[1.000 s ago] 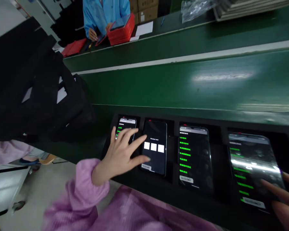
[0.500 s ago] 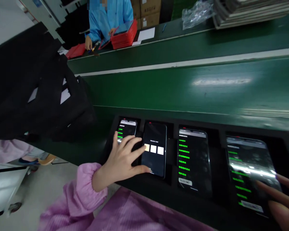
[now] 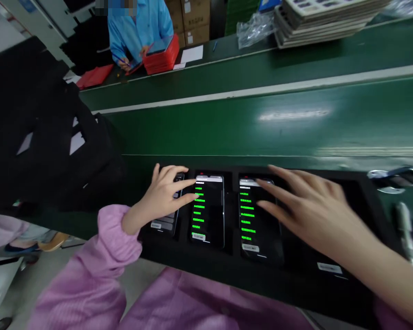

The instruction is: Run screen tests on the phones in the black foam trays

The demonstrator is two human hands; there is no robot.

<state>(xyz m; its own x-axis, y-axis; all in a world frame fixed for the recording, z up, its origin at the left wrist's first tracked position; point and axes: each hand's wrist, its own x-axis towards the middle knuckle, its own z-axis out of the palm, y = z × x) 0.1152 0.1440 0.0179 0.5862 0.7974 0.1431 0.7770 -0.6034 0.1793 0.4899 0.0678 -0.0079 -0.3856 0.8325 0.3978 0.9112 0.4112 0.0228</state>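
I see the second smartphone from the left (image 3: 211, 211) lying face up in a black tray (image 3: 232, 208), its screen listing green lines. My left hand (image 3: 163, 192) is open above the leftmost smartphone (image 3: 168, 224), thumb and index finger at the second one's left edge; I cannot tell whether they touch. A trailing thumb there could register a stray tap, and my palm hides much of the leftmost screen, so a wrong press might go unnoticed. My right hand (image 3: 306, 199), also open and holding nothing, spreads over the third smartphone (image 3: 261, 229); with the rows so close, a slight drift could select the wrong line. My right forearm covers most of the rightmost smartphone (image 3: 329, 268); dipping, it could brush that glass. Farther right, a swinging elbow might knock the pen (image 3: 405, 229) beside the tray.
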